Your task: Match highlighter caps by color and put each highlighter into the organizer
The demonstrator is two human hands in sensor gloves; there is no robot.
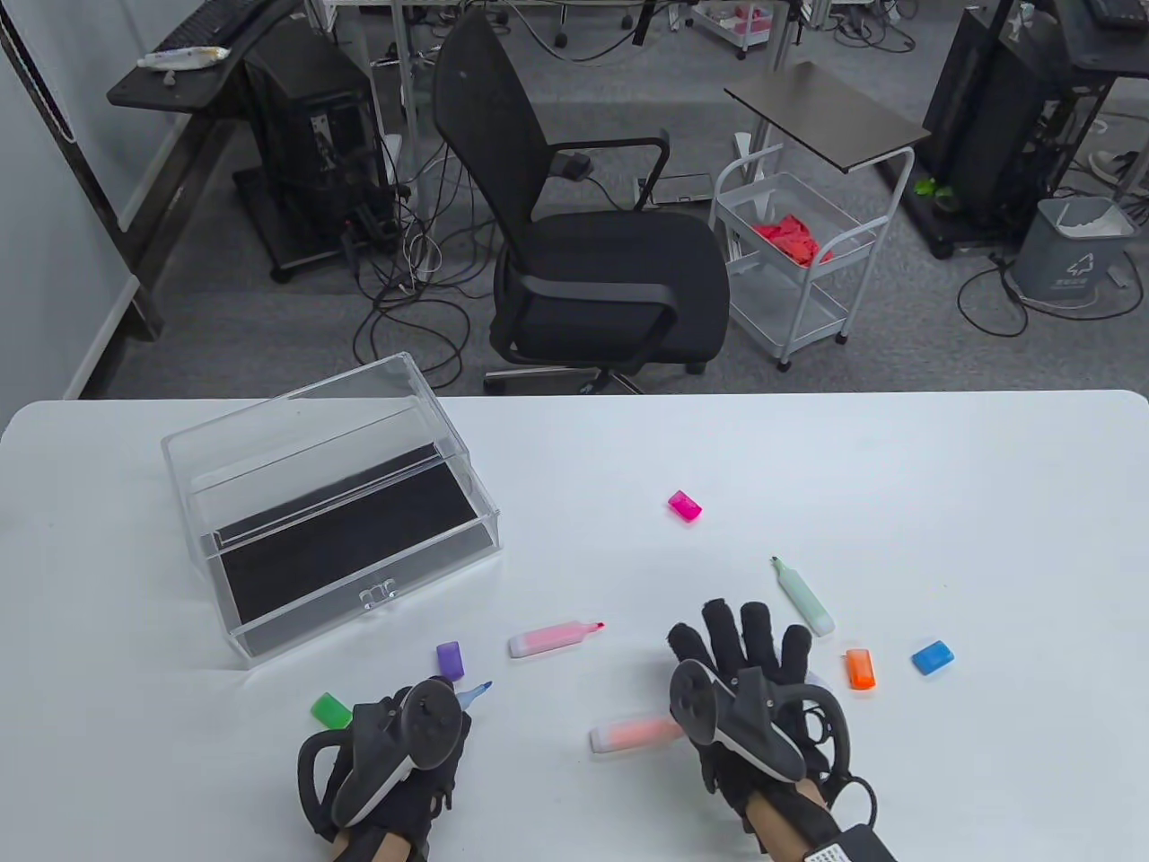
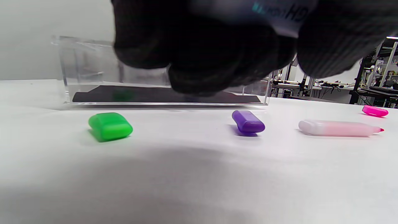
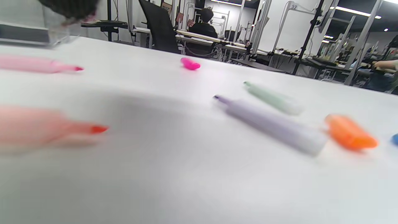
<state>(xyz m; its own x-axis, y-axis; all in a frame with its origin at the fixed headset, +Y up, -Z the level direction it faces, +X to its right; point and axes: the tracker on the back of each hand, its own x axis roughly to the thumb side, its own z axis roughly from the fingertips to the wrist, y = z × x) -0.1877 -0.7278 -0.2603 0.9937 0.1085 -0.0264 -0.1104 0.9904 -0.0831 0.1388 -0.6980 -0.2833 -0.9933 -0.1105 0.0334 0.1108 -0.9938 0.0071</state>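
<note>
My left hand (image 1: 404, 727) grips a blue highlighter (image 1: 474, 692); only its tip shows past the tracker. In the left wrist view the curled fingers (image 2: 202, 56) wrap its pale barrel (image 2: 279, 12). My right hand (image 1: 745, 642) hovers with straight fingers, holding nothing, over a purple highlighter (image 3: 273, 126) that it hides in the table view. Uncapped pink (image 1: 552, 637), orange (image 1: 633, 734) and green (image 1: 803, 597) highlighters lie on the table. Loose caps lie about: green (image 1: 330, 710), purple (image 1: 450, 658), pink (image 1: 684, 505), orange (image 1: 860, 669), blue (image 1: 933, 657). The clear organizer (image 1: 332, 512) stands at the left.
The white table (image 1: 898, 467) ends at its far edge, with a black office chair (image 1: 583, 242) and a white cart (image 1: 799, 260) on the floor beyond. The organizer has a black liner inside and a small handle (image 1: 378, 594) on its front.
</note>
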